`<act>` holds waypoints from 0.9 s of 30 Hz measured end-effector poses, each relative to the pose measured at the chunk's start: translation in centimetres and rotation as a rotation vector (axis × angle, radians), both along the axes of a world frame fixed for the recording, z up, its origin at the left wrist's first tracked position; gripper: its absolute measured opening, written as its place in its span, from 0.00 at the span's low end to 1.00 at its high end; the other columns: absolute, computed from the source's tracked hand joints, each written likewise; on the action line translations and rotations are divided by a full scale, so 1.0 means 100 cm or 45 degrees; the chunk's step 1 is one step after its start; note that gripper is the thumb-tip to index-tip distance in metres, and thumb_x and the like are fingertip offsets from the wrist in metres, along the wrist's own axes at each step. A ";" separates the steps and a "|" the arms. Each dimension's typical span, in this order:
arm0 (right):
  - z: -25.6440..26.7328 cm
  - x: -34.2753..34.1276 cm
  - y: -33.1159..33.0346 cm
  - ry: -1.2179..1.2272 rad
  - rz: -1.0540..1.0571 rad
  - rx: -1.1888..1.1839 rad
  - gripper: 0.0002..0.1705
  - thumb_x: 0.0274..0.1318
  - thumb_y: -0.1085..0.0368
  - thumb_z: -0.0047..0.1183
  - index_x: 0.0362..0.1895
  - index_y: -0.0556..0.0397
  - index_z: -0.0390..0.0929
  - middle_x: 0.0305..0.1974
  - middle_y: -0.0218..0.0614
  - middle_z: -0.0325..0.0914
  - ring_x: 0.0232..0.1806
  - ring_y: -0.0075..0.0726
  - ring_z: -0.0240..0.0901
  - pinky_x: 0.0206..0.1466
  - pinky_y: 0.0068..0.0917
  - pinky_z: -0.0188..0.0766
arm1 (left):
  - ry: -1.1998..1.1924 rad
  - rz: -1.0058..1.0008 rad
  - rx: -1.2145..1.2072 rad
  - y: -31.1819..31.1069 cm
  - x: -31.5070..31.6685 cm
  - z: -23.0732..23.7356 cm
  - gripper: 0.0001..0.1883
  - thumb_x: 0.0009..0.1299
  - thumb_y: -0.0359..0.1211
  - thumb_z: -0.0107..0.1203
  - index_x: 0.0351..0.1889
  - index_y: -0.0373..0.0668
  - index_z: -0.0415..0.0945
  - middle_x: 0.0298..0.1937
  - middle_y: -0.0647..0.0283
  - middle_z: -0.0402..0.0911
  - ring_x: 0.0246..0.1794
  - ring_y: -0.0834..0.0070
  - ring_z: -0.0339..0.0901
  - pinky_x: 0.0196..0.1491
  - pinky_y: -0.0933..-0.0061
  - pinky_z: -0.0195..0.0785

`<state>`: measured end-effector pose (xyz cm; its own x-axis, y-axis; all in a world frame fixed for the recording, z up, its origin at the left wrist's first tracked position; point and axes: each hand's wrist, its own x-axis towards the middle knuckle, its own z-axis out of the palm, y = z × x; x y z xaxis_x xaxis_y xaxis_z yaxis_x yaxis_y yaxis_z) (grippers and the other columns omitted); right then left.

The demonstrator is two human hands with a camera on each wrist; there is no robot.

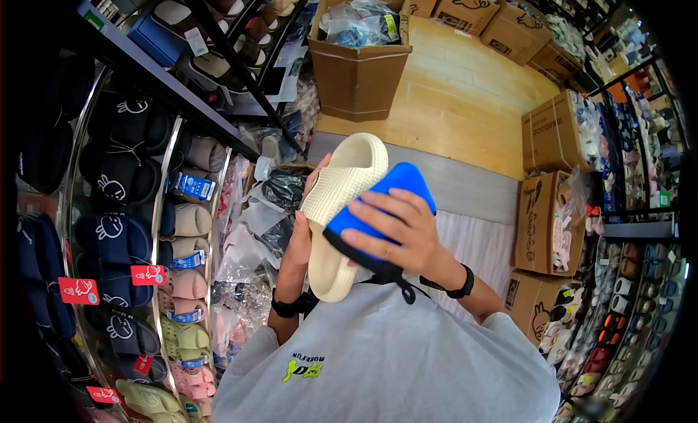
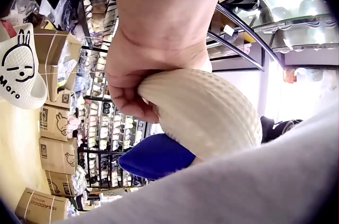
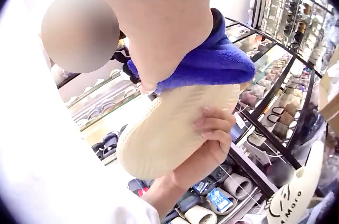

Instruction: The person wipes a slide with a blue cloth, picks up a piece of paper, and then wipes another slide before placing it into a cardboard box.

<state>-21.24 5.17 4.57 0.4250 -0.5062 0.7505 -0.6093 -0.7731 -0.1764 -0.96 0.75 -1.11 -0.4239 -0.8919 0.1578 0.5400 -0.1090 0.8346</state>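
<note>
Head view showed a cream slide sandal [image 1: 331, 194] in front of a grey T-shirt [image 1: 392, 343], between the two hands. The left hand [image 1: 297, 237] gripped it at one edge, its fingers bent round onto the sole, while the right hand [image 1: 396, 234] held a blue plush cloth [image 1: 398, 181] against the other side, its fingers a little apart over the top and the thumb apparently tucked beneath. The likeliest mishap was the sandal twisting: only one edge sat in the left hand, so a firm, off-centre push through the cloth could have turned it or worked it loose, perhaps down onto the plastic wrapping [image 1: 243, 266] below. The soft cloth might also have bunched or slid if the hold on it slackened, and its dark looped cord [image 1: 409, 298], hanging near the shirt, could have snagged. Much was hard to make out. The cloth and right hand hid part of the strap and footbed, and how firmly the right thumb pinched could not be told. Fabric cut across the bottom of the left wrist view, while glare washed out the shirt in the right wrist view.
</note>
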 end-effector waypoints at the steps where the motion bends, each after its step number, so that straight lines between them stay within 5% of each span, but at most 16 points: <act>1: -0.001 0.002 0.000 -0.107 -0.026 0.062 0.26 0.61 0.56 0.67 0.65 0.38 0.87 0.68 0.37 0.84 0.68 0.45 0.81 0.71 0.45 0.72 | -0.002 -0.016 -0.019 0.000 0.000 0.004 0.62 0.76 0.78 0.43 0.90 0.37 0.41 0.88 0.44 0.57 0.87 0.53 0.60 0.86 0.50 0.54; 5: 0.000 0.004 0.001 -0.107 -0.088 0.039 0.26 0.58 0.48 0.72 0.61 0.34 0.89 0.64 0.37 0.87 0.65 0.49 0.84 0.69 0.49 0.74 | 0.034 -0.067 -0.017 -0.004 -0.001 -0.002 0.59 0.79 0.76 0.40 0.90 0.37 0.42 0.88 0.46 0.56 0.87 0.54 0.58 0.87 0.51 0.52; 7: 0.002 0.003 0.002 -0.021 -0.002 -0.021 0.24 0.64 0.65 0.61 0.64 0.36 0.88 0.68 0.34 0.85 0.68 0.41 0.82 0.71 0.41 0.73 | 0.011 -0.056 -0.038 -0.007 0.000 0.000 0.59 0.79 0.76 0.39 0.90 0.37 0.42 0.88 0.46 0.56 0.88 0.54 0.58 0.87 0.51 0.51; 16: 0.014 -0.001 -0.028 -0.122 0.027 0.002 0.25 0.62 0.61 0.63 0.64 0.39 0.88 0.67 0.36 0.85 0.66 0.47 0.82 0.70 0.44 0.73 | 0.034 0.037 -0.084 -0.009 -0.002 0.007 0.58 0.79 0.75 0.37 0.90 0.37 0.45 0.88 0.43 0.55 0.87 0.51 0.60 0.87 0.50 0.53; 21: 0.002 0.011 -0.019 0.060 0.290 -0.139 0.24 0.65 0.62 0.58 0.65 0.38 0.87 0.67 0.34 0.85 0.69 0.41 0.81 0.71 0.42 0.74 | 0.122 0.093 -0.013 -0.012 0.008 -0.011 0.58 0.80 0.74 0.41 0.90 0.36 0.43 0.89 0.44 0.55 0.88 0.53 0.58 0.88 0.51 0.50; 27: 0.017 -0.001 -0.043 0.010 0.153 0.045 0.26 0.64 0.62 0.59 0.67 0.36 0.86 0.69 0.35 0.83 0.69 0.45 0.81 0.72 0.44 0.73 | 0.054 0.115 -0.009 -0.005 0.012 0.006 0.61 0.77 0.75 0.46 0.91 0.37 0.42 0.87 0.43 0.58 0.86 0.52 0.61 0.87 0.51 0.53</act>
